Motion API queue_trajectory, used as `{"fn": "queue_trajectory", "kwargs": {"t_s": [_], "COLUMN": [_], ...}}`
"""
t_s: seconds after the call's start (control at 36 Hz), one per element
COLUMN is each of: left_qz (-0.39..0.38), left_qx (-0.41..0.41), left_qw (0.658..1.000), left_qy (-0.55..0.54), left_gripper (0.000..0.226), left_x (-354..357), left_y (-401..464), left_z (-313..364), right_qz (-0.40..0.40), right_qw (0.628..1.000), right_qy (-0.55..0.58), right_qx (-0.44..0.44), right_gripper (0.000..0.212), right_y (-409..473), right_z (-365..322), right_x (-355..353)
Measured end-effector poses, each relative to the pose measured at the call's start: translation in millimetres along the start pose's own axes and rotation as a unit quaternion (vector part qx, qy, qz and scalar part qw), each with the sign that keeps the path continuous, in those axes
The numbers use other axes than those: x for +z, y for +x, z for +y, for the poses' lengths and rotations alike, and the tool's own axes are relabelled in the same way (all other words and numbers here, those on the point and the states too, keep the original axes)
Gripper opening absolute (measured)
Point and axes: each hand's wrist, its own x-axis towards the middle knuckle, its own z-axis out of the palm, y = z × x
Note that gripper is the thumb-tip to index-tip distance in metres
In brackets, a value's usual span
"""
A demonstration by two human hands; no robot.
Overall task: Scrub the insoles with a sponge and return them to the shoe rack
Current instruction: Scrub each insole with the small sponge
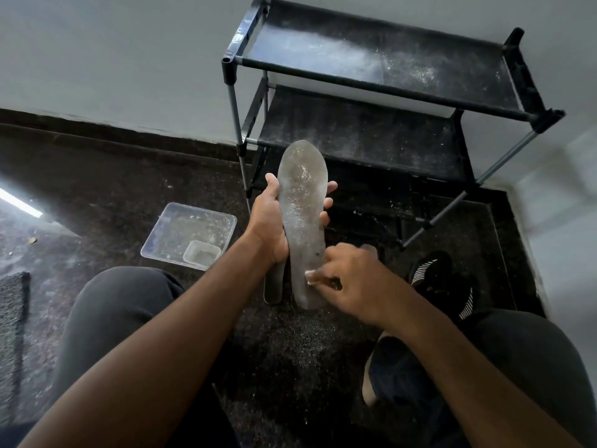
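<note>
A grey insole, speckled with white foam, is held upright in front of me, toe end up. My left hand grips it around the middle from behind. My right hand presses a small pale sponge against the insole's heel end. A second insole lies on the floor behind my left wrist, mostly hidden. The black shoe rack stands against the wall just beyond, its fabric shelves dusted with white specks.
A clear plastic tray holding a small clear tub sits on the dark speckled floor at left. A black shoe with white stripes lies at right. My knees frame the bottom; a grey mat is at far left.
</note>
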Motion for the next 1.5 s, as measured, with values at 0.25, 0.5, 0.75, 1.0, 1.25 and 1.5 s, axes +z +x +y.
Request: {"fn": "queue_trajectory", "kwargs": {"t_s": [0.25,0.5,0.75,1.0,1.25,1.5], "left_qz": [-0.006,-0.011,-0.024,-0.006,-0.008,-0.005], "left_qx": [-0.013,0.002,-0.045,0.002,0.000,-0.004], "left_qw": [1.000,1.000,0.999,1.000,1.000,0.998], "left_qy": [0.003,-0.025,-0.002,0.004,0.025,0.067], "left_gripper": [0.098,0.089,0.103,0.096,0.094,0.088], "left_x": [-0.3,0.3,-4.0,0.2,-3.9,-3.0], "left_y": [-0.9,-0.2,2.9,-1.4,4.7,3.2], "left_z": [-1.8,-0.2,-4.3,-1.2,-5.1,-11.7], "right_qz": [0.085,-0.056,0.186,0.040,0.095,0.245], "right_qw": [0.976,0.995,0.981,0.994,0.995,0.969], "right_qy": [0.197,0.075,0.046,0.092,0.024,-0.001], "right_qx": [0.025,-0.021,-0.021,-0.049,-0.004,0.003], "right_gripper": [0.017,0.022,0.017,0.015,0.014,0.018], "right_y": [-17.5,-7.9,0.9,-10.6,2.9,5.9], "right_z": [3.0,-8.8,-2.1,-8.5,2.0,7.8], "right_x": [-27.2,14.7,1.8,7.1,5.1,-3.7]}}
